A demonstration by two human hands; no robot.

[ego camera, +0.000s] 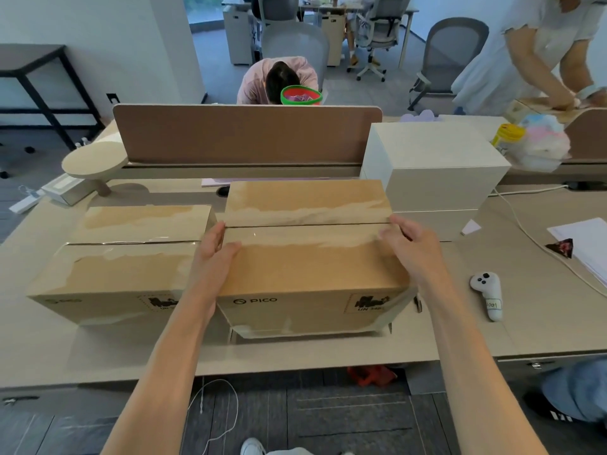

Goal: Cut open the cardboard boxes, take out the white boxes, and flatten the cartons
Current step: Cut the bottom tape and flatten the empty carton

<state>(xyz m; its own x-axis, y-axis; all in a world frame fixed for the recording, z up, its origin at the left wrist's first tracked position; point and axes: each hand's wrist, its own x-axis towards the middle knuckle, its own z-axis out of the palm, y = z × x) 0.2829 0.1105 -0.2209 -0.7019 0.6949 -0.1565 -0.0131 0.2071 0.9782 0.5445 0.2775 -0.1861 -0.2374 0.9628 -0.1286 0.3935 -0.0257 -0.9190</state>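
Centre carton (312,267), mid-frame, top seam slit: left hand (215,249) and right hand (409,246) each clamp one seam end, likely to pry flaps up; second carton (124,267) at its left looks taped.

Middle cardboard box (312,274), front face: round logo, then "PICO" in dark print. Right end of the same face has a black pictogram label in a dotted frame, with "UN 348" under it and the last digit lost under torn tape. Left cardboard box (124,274), front face: matching label at the right end, only "UN" clear, the rest hidden behind a forearm. Faint mark at its left end, too pale to read. White controller (487,290) on the desk (460,336): sticker on the grip, handwritten "001".
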